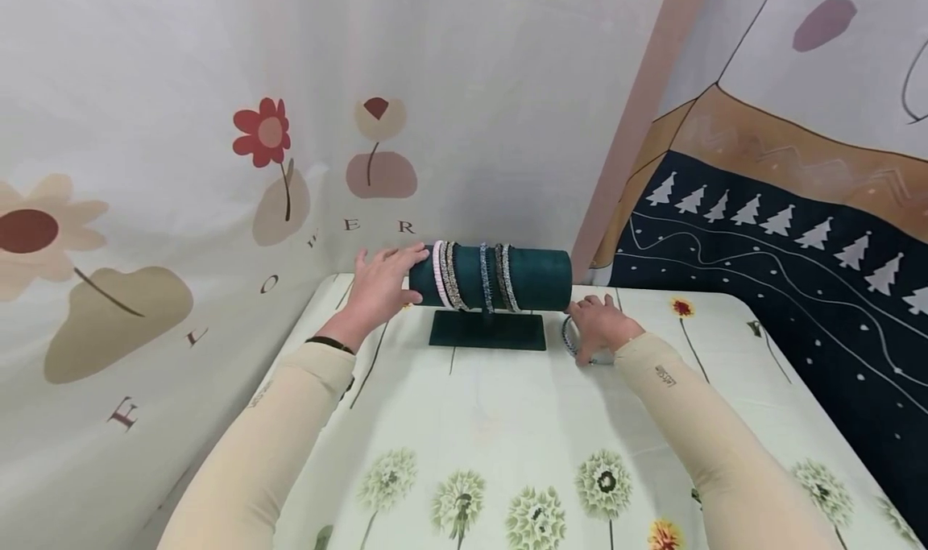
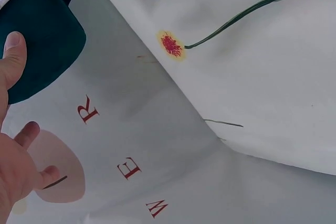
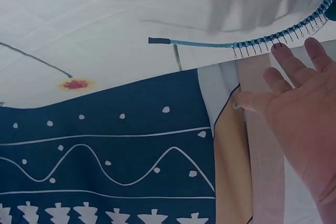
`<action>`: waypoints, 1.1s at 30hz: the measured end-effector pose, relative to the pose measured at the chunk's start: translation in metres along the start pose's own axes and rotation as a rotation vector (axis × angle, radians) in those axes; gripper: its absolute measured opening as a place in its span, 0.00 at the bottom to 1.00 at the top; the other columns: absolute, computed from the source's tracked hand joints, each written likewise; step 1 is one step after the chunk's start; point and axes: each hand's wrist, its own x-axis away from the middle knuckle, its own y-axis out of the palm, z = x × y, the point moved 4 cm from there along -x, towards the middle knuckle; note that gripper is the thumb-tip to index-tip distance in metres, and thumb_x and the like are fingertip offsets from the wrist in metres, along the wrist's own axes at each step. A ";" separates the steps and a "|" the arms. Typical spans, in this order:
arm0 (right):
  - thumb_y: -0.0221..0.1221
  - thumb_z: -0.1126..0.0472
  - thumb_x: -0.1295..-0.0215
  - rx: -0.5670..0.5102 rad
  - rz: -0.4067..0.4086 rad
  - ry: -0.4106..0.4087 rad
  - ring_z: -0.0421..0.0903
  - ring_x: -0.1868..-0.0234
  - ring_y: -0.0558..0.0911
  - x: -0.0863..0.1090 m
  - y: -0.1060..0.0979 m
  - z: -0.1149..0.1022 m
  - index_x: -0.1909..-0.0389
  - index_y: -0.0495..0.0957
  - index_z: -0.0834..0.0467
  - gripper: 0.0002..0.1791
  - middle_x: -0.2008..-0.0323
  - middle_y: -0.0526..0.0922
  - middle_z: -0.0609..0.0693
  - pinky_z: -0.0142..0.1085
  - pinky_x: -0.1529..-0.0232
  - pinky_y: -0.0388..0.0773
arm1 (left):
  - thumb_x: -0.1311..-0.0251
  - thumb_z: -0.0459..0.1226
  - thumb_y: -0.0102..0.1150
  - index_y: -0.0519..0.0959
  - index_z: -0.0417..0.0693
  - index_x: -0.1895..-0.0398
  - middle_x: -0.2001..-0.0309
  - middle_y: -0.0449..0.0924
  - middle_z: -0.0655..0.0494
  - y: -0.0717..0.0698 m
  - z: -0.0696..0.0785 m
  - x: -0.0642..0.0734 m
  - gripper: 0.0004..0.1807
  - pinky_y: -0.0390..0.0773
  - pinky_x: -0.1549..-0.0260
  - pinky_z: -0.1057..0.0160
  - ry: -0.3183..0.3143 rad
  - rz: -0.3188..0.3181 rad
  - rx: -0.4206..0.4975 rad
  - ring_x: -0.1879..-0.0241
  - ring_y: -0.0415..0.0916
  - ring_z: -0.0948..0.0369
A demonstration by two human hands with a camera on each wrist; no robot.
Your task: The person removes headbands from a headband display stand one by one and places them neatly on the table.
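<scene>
A dark green bracelet stand [image 1: 536, 280], a padded roll on a flat base, carries several beaded bracelets [image 1: 449, 276] in pink, grey, blue and silver. My left hand [image 1: 380, 288] grips the roll's left end, fingertips over the top and thumb at the front. In the left wrist view the thumb [image 2: 16, 51] presses on the green cloth. Beside the stand's right end, my right hand [image 1: 602, 324] reaches down over a blue beaded band [image 3: 283, 35] lying curved on the table. Its spread fingertips are right at the band's edge; the thumb is mostly hidden in the right wrist view.
A white tablecloth [image 1: 471, 421] printed with dandelions covers the table. Behind and to the left hangs a pale flower-printed curtain [image 1: 478, 91]. On the right, a dark blue tree-patterned cloth [image 1: 725, 252] hangs along the table's edge.
</scene>
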 end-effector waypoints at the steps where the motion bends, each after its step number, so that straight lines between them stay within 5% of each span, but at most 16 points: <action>1: 0.83 0.42 0.53 0.003 0.000 0.000 0.68 0.20 0.62 0.000 0.000 0.000 0.22 0.65 0.63 0.61 0.24 0.72 0.65 0.72 0.18 0.48 | 0.40 0.44 0.79 0.68 0.59 0.19 0.16 0.63 0.58 0.000 0.000 0.000 0.46 0.42 0.19 0.26 0.000 -0.001 0.002 0.19 0.60 0.42; 21: 0.82 0.37 0.51 -0.067 0.047 0.027 0.68 0.19 0.61 0.007 -0.003 0.003 0.22 0.63 0.63 0.62 0.24 0.71 0.66 0.72 0.18 0.48 | 0.39 0.44 0.79 0.67 0.60 0.18 0.16 0.62 0.58 0.002 -0.001 0.000 0.46 0.42 0.19 0.26 -0.006 0.002 0.030 0.19 0.59 0.42; 26: 0.79 0.38 0.45 -0.210 0.073 0.067 0.68 0.21 0.64 0.012 -0.003 0.009 0.21 0.63 0.59 0.58 0.25 0.72 0.66 0.71 0.19 0.55 | 0.39 0.44 0.79 0.67 0.59 0.18 0.16 0.62 0.57 0.002 -0.001 0.001 0.46 0.42 0.19 0.26 -0.005 0.001 0.031 0.19 0.59 0.42; 33: 0.74 0.41 0.36 -0.543 0.139 0.123 0.66 0.23 0.67 0.015 0.005 0.026 0.16 0.55 0.56 0.56 0.20 0.65 0.65 0.70 0.26 0.68 | 0.38 0.45 0.78 0.66 0.59 0.18 0.15 0.61 0.58 0.003 -0.002 0.001 0.46 0.43 0.20 0.26 -0.002 0.002 0.030 0.19 0.60 0.42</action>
